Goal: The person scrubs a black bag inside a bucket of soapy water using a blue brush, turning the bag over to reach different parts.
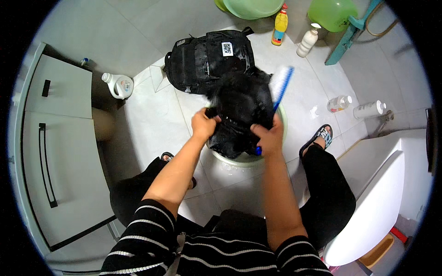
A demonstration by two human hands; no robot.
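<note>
A bulky black fabric bundle [244, 103], which looks wet, is held over a pale green basin [239, 163] on the floor. Its exact kind cannot be made out. My left hand [204, 125] grips the bundle's left edge with bent fingers. At the right edge, my right hand [270, 138] is closed around a blue scrubbing brush [284, 87], its white bristles pointing up and left. The right thumb also presses on the black fabric. Most of the basin's inside is hidden under the bundle. Just behind lies a black backpack [195, 62] with a white patch.
A white detergent jug [120, 86] stands by the cabinet [69, 156] at left. Behind are a yellow bottle [280, 27], a white pump bottle [308, 41] and green basins [331, 14]. Two bottles [368, 109] and a toilet [368, 211] are at right. The tiled floor has wet spots.
</note>
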